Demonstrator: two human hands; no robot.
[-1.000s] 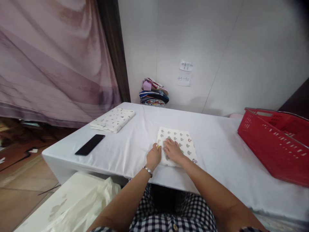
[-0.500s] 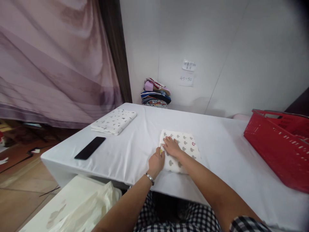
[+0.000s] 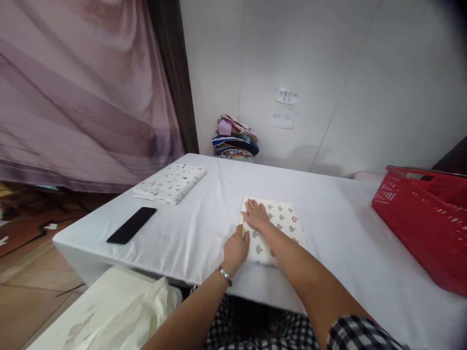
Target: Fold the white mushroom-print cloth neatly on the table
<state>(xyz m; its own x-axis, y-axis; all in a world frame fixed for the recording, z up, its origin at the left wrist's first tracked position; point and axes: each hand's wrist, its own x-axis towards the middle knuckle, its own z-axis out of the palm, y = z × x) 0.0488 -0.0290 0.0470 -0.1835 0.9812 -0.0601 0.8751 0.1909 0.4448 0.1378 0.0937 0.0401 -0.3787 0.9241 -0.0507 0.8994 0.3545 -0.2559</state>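
A folded white cloth [image 3: 288, 224] with grey mushroom-like shapes and a small red mark lies on the white-covered table in front of me. At its left edge, my left hand [image 3: 236, 247] is closed, thumb on top, gripping the side of the cloth; a bit of yellow shows by the thumb. My right hand [image 3: 256, 216] lies flat on the cloth's upper left part, fingers stretched out. Farther left rests a second folded white cloth [image 3: 171, 183] with small dark prints, apart from both hands.
A black phone [image 3: 132, 225] lies near the left edge of the table [image 3: 339, 228]. On the right stands a red plastic basket [image 3: 419, 223]. Folded fabrics [image 3: 236, 141] are stacked against the wall behind. A pale plastic bag [image 3: 146, 311] sits on a white surface at lower left.
My right hand has slid slightly up and left over the cloth, toward its upper left corner. The left hand keeps its hold on the left edge. The view has shifted a little.
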